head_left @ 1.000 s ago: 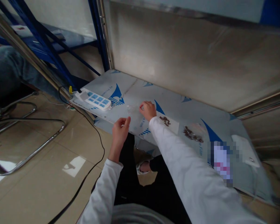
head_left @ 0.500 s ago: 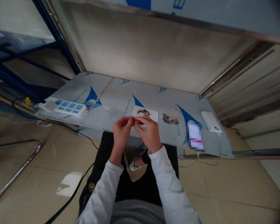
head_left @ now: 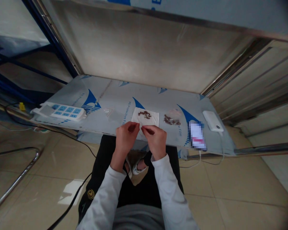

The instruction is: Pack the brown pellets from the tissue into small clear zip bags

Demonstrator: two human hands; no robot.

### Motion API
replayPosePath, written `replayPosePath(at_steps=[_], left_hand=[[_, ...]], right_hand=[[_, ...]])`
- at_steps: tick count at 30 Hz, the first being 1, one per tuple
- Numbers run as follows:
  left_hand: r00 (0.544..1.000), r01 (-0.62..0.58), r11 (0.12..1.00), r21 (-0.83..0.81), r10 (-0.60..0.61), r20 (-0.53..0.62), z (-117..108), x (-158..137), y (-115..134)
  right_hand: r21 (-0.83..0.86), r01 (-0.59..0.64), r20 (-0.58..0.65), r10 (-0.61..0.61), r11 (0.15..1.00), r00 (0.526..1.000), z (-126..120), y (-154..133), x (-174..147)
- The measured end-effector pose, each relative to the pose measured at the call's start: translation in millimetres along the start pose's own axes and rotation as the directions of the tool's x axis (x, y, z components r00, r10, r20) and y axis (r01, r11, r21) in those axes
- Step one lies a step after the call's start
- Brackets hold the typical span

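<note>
My left hand [head_left: 126, 135] and my right hand [head_left: 155, 140] face each other over the front edge of the shelf, a narrow gap between their fingertips. Each is closed in a pinch; whatever sits between the fingers is too small to make out. Just beyond them lies a white paper sheet [head_left: 154, 119] with several small dark brown pieces [head_left: 145, 114] on it. To its right, a clear plastic bag [head_left: 172, 119] has more of these brown pieces. A small crumpled clear bag [head_left: 108, 111] rests to the left.
A white power strip [head_left: 66, 111] lies at the shelf's left end. On the right are a phone [head_left: 197, 135] with a blurred screen and a white power bank [head_left: 212, 121], both with cables. Film-covered metal shelf [head_left: 115, 92] spans in front; another shelf [head_left: 206, 19] hangs above.
My hands have drawn slightly apart at the fingertips, which were touching before. The whole view has shifted a little, so the shelf appears further left.
</note>
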State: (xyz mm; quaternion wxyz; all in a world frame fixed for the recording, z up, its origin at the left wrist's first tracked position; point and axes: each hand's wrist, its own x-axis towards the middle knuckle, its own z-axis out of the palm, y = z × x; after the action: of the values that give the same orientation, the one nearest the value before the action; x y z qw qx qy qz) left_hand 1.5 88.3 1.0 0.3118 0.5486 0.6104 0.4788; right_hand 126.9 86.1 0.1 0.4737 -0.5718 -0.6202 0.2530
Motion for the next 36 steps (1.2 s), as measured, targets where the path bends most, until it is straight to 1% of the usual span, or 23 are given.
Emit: replayPosePath(at_steps=[2, 3, 6, 8, 10, 12, 14, 16, 18, 19, 21, 24, 26, 28, 29, 30, 31, 33, 34, 36], left_hand=[[0.996, -0.076, 0.976, 0.203, 0.083, -0.029, -1, -3, 7], [0.993, -0.103, 0.956, 0.276, 0.116, -0.03, -2, -4, 11], [0.984, -0.168, 0.909, 0.381, 0.178, 0.009, -1, -6, 20], [0.978, -0.205, 0.897, 0.392, 0.204, 0.045, -2, -6, 24], [0.96, -0.278, 0.888, 0.366, 0.257, 0.108, -6, -5, 26], [0.915, -0.394, 0.864, 0.314, 0.337, 0.22, -12, -4, 25], [0.851, -0.487, 0.836, 0.252, 0.389, 0.352, -17, -3, 19], [0.809, -0.511, 0.831, 0.219, 0.38, 0.449, -19, -3, 12], [0.795, -0.499, 0.84, 0.212, 0.346, 0.498, -16, -2, 5], [0.797, -0.487, 0.847, 0.212, 0.331, 0.506, -13, -2, 3], [0.814, -0.454, 0.866, 0.211, 0.306, 0.495, -5, 0, 0], [0.856, -0.39, 0.898, 0.203, 0.272, 0.44, 3, 2, -3], [0.885, -0.356, 0.918, 0.173, 0.272, 0.379, 5, 4, -6], [0.916, -0.319, 0.939, 0.131, 0.27, 0.297, 5, 5, -11], [0.93, -0.299, 0.947, 0.114, 0.263, 0.257, 5, 5, -14], [0.942, -0.28, 0.954, 0.105, 0.252, 0.221, 4, 6, -16], [0.952, -0.263, 0.959, 0.103, 0.241, 0.191, 4, 7, -19], [0.964, -0.24, 0.965, 0.11, 0.223, 0.144, 3, 8, -24], [0.967, -0.233, 0.966, 0.114, 0.218, 0.13, 3, 9, -26], [0.971, -0.222, 0.968, 0.117, 0.209, 0.115, 3, 10, -29]], right_hand=[[-0.09, 0.029, -0.037, -0.033, 0.995, 0.999, -1, 0, 0], [-0.123, 0.055, -0.038, -0.06, 0.991, 0.997, -1, -1, 0], [-0.17, 0.122, 0.027, -0.119, 0.978, 0.992, -4, -5, -1], [-0.189, 0.118, 0.101, -0.1, 0.975, 0.99, -8, -7, -1], [-0.199, 0.075, 0.153, -0.045, 0.977, 0.987, -12, -7, 0], [-0.179, 0.02, 0.179, 0.012, 0.984, 0.984, -19, -5, 2], [-0.153, -0.033, 0.199, 0.063, 0.988, 0.978, -25, -2, 4], [-0.146, -0.06, 0.238, 0.094, 0.987, 0.967, -31, 0, 6], [-0.142, -0.046, 0.297, 0.087, 0.989, 0.951, -33, -1, 7], [-0.134, -0.029, 0.333, 0.073, 0.991, 0.94, -33, -2, 8], [-0.118, 0.0, 0.382, 0.046, 0.993, 0.923, -31, -6, 8], [-0.098, 0.026, 0.398, 0.015, 0.995, 0.917, -27, -6, 11], [-0.058, 0.031, 0.377, -0.007, 0.998, 0.926, -24, 2, 17], [-0.045, 0.027, 0.29, -0.013, 0.999, 0.957, -21, 19, 31], [-0.079, 0.027, 0.234, -0.008, 0.997, 0.972, -19, 30, 40], [-0.149, 0.031, 0.187, -0.003, 0.988, 0.982, -16, 43, 50], [-0.244, 0.042, 0.177, 0.002, 0.969, 0.984, -12, 56, 61], [-0.423, 0.098, 0.255, 0.015, 0.901, 0.967, -3, 81, 81], [-0.468, 0.132, 0.303, 0.019, 0.874, 0.953, 2, 91, 90], [-0.498, 0.19, 0.379, 0.016, 0.846, 0.925, 12, 106, 102]])
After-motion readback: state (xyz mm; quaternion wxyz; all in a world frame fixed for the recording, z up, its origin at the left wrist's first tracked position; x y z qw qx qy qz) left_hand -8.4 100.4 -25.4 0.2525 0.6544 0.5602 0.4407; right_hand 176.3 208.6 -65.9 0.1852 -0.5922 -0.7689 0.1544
